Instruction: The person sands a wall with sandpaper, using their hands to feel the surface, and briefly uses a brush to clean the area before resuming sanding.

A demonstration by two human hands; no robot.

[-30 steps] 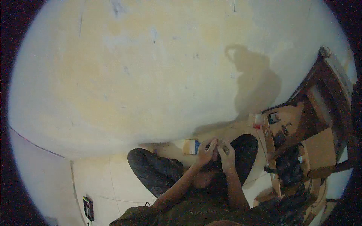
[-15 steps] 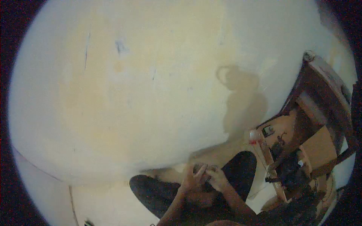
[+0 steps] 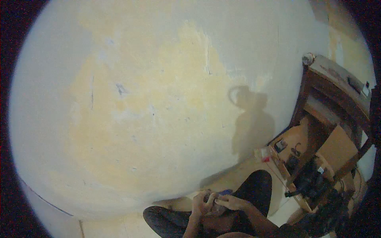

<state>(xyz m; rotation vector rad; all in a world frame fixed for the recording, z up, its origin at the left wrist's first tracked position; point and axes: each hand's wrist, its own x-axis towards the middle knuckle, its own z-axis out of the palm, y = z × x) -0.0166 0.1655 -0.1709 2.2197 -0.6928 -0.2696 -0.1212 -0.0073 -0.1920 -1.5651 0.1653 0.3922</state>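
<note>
My left hand [image 3: 201, 204] and my right hand [image 3: 233, 202] meet over my lap between my bent knees. Both are closed, fingers curled around a small greyish thing [image 3: 214, 209] whose kind I cannot tell. The fingertips of the two hands come together on it, covering most of it. Just past my right fingers shows a small blue thing [image 3: 225, 192], partly hidden by them. My legs in dark trousers [image 3: 257, 189] are folded on either side.
A stained, patchy wall [image 3: 158, 99] rises in front, with my shadow on it. On the right, a wooden table [image 3: 337, 83] stands over an open cardboard box [image 3: 291, 142] and dark items [image 3: 311, 178]. A small clear packet with red [image 3: 264, 155] lies beside the box.
The view has tilted upward, so the hands appear lower. The fingers have shifted around the small thing, and the blue thing now shows beyond the right hand.
</note>
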